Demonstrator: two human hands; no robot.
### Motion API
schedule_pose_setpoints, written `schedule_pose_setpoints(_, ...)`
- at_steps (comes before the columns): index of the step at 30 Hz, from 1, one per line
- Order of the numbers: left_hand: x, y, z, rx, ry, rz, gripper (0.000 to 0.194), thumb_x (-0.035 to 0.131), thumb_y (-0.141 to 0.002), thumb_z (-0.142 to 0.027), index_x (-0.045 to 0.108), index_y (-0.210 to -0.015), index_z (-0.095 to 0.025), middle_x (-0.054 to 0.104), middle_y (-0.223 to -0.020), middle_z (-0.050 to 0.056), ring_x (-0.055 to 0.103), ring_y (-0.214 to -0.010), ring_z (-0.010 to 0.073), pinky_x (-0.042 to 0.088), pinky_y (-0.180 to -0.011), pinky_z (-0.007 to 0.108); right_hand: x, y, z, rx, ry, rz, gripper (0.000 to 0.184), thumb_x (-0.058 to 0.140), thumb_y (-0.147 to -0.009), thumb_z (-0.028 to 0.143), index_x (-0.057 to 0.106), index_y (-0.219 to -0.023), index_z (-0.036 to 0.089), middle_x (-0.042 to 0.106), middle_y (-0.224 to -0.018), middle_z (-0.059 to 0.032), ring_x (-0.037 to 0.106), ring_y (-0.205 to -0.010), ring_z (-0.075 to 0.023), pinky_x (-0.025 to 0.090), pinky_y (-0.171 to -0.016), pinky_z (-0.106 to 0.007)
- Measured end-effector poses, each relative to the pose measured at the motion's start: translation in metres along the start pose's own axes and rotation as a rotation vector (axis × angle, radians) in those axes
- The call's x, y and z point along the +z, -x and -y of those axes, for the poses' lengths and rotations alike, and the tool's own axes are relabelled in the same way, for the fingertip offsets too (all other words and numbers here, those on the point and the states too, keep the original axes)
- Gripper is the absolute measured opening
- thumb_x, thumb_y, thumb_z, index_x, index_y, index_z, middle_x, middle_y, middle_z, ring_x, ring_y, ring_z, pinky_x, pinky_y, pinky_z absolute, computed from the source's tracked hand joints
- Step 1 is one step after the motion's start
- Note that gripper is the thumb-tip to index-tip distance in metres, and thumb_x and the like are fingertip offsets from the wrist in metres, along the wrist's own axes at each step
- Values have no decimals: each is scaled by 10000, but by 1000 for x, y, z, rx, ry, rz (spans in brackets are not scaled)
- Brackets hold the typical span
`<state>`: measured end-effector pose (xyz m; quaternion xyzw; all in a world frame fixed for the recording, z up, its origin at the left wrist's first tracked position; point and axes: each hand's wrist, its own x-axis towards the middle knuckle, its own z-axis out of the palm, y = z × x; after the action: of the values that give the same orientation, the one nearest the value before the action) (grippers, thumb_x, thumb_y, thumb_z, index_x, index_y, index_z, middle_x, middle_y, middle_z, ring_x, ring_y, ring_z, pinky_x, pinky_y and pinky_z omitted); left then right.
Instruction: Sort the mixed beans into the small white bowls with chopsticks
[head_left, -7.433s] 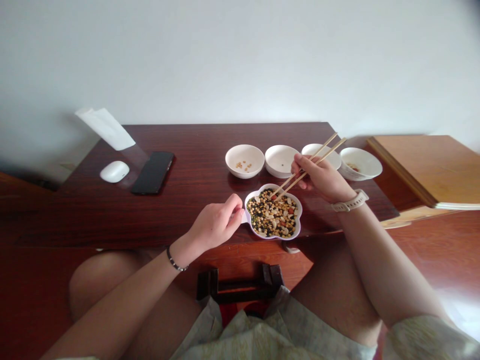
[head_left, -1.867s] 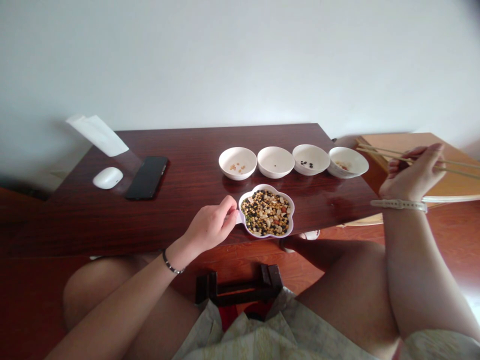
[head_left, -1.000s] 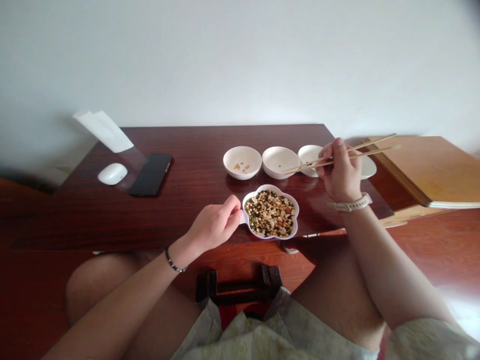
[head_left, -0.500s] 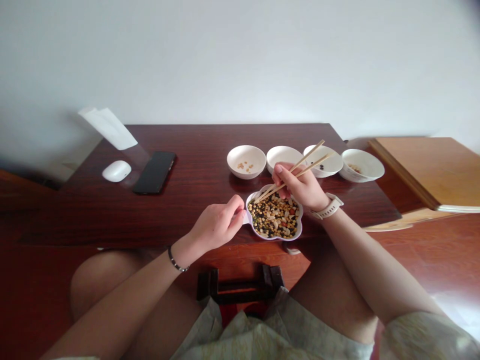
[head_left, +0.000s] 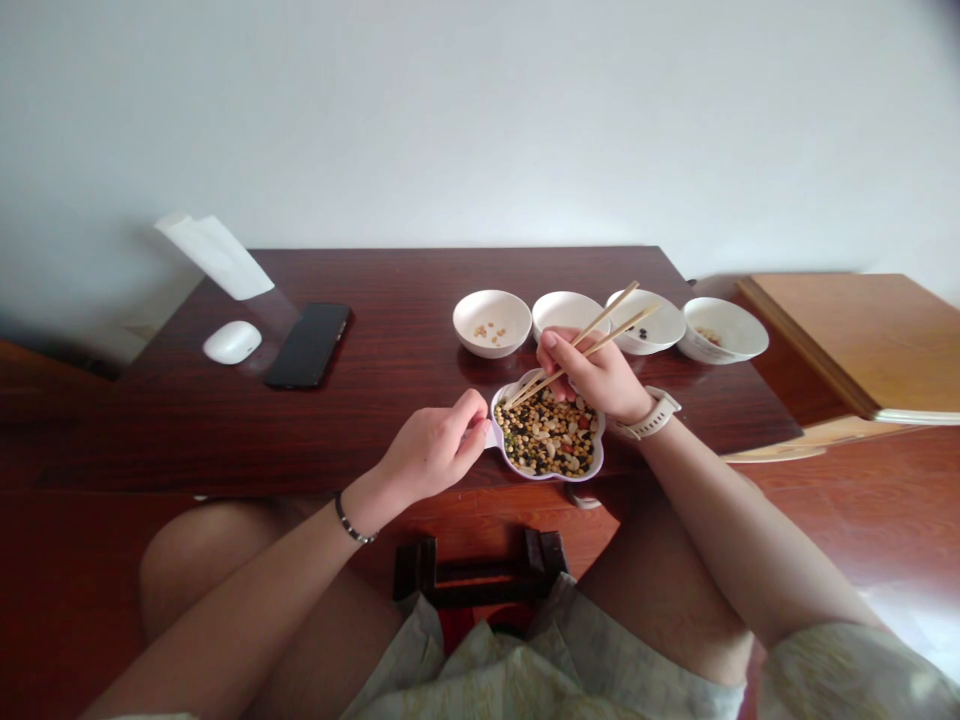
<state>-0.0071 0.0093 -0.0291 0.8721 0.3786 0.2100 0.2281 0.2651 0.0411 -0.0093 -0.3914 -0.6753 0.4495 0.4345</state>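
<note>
A flower-shaped white dish [head_left: 592,466] full of mixed beans sits near the front edge of a dark wooden table [head_left: 390,400]. My left hand [head_left: 433,448] is closed, pinching the dish's left rim. My right hand [head_left: 600,378] hovers over the dish, gripping a pair of wooden chopsticks [head_left: 592,338] whose tips reach down into the beans at the dish's far left. Behind the dish stands a row of small white bowls: one with a few tan beans [head_left: 491,322], one partly hidden by my hand [head_left: 562,306], one with dark beans [head_left: 660,330], one at the far right [head_left: 724,328].
A black phone [head_left: 307,344], a white mouse [head_left: 232,342] and a white paper sleeve [head_left: 214,256] lie on the table's left part. A lighter wooden board [head_left: 855,340] adjoins the table on the right. A dark wooden stand [head_left: 480,568] sits on the floor between my knees.
My right hand swung back from the far right with the chopsticks, passed over the bowls and came down over the bean dish. My left hand stayed on the dish rim.
</note>
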Motion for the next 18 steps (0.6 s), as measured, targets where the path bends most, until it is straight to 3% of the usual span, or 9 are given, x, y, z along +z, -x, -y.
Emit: schedule_pose_setpoints(18,0,0,-1,10,0,-12,110,479,-1091,-256,489,-985,-230,624,-732,-38,568,-564,136,355,-597,272,0,1,3,-4,25,-4,543,537,-1108,659,590,-786,225,565,-539,17,505,-449,-112,325,-454,-275)
